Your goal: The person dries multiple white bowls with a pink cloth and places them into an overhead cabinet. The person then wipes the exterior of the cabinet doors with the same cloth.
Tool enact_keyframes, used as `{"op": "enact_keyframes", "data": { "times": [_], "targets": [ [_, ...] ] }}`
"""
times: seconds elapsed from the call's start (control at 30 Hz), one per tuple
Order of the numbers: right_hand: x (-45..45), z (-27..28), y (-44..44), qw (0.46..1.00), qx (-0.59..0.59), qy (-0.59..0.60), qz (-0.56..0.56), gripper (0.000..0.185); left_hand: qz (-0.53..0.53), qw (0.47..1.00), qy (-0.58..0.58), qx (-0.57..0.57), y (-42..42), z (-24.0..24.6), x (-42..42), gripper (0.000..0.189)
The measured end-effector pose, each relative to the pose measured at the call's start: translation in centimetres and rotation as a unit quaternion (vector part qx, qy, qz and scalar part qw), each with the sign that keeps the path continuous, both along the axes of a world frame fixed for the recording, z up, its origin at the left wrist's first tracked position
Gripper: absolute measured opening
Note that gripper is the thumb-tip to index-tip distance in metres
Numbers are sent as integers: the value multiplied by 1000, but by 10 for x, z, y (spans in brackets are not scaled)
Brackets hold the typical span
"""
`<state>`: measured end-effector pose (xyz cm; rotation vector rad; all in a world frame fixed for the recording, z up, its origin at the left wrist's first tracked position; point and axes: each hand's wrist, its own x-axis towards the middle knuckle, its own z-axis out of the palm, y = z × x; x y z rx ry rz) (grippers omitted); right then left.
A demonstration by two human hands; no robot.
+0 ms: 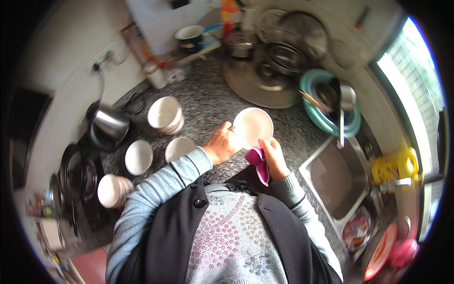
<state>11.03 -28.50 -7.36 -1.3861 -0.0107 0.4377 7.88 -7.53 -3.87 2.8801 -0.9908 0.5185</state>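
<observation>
A white bowl [254, 125] is held over the granite counter, its inside facing up towards me. My left hand [222, 142] grips its left rim. At the lower right rim, my right hand [275, 158] holds the bowl together with a magenta cloth [258, 161], part of which hangs below the fingers. To the left stands a stack of white bowls [165, 114]. Two more pieces, a white bowl [139, 157] and another white bowl [180, 148] partly covered by my left arm, rest nearer me. A second bowl stack [112, 190] is beside my left forearm.
A stainless-steel sink [331, 177] is at the right, below a teal basin [305, 83] holding utensils. Large metal lids [241, 83] lie at the back. An electric kettle [110, 124] and a dark pan [71, 170] stand left; a yellow jug [395, 165] sits beyond the sink.
</observation>
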Motion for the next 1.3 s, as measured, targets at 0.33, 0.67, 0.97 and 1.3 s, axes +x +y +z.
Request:
{"op": "enact_keyframes", "data": {
  "times": [0.33,0.67,0.97,1.3],
  "targets": [
    [-90,56,-156,788,160,-144,-576,40,-147,603,569,-539,-201,7,55,18],
    [-65,60,-148,658,-416,-442,-445,23,-200,522,639,-528,-233,6,22,21],
    [-33,69,-105,893,427,6,-141,44,-201,596,477,-614,-161,18,15,21],
    [-5,40,-1,918,364,58,-150,57,2,965,10,-261,-71,25,3,20]
  ]
}}
